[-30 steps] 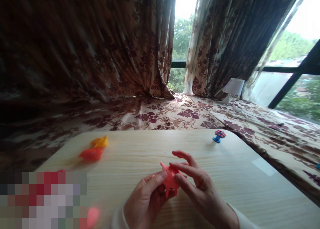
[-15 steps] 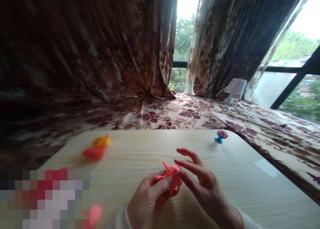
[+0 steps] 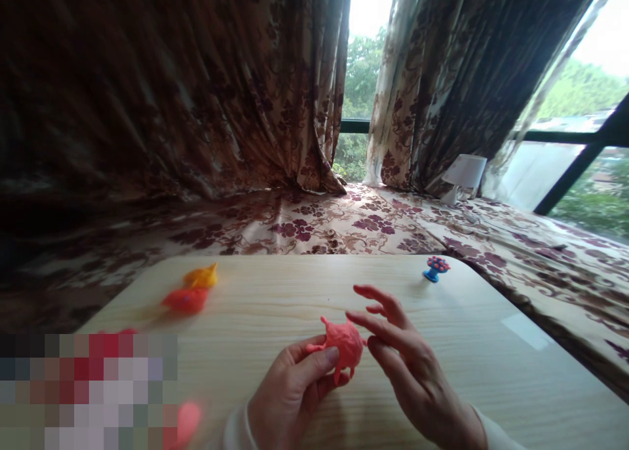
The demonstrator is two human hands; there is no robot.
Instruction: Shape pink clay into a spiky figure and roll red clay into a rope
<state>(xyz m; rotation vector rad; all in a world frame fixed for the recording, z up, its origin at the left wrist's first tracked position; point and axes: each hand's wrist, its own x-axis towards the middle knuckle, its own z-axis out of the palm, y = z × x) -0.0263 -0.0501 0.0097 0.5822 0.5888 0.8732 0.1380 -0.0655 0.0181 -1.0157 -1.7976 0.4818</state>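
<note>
A pink lump of modelling clay [image 3: 346, 342] with several short limb-like stubs around its edge is in my left hand [image 3: 289, 381]. The left thumb presses on its near face, and the other fingers support it from behind and below. At its right side is my right hand [image 3: 410, 365], fingers stretched and spread. One right fingertip is at a small stub on the clay's right edge; whether it touches I cannot tell. Both hands are above the pale wooden table [image 3: 275, 286].
At the table's far left lie a yellow clay piece [image 3: 201, 277] and a red-orange one [image 3: 185, 300]. A blue clay stand with pink dots [image 3: 434, 268] is at the far right. Another pink lump [image 3: 189, 418] is near left, beside a pixelated area. Behind are a white lamp [image 3: 466, 172] and patterned curtains [image 3: 246, 96].
My right hand has moved a little to the right, off the clay's face to its edge. More of the clay's rounded front now shows. The left hand keeps its hold.
</note>
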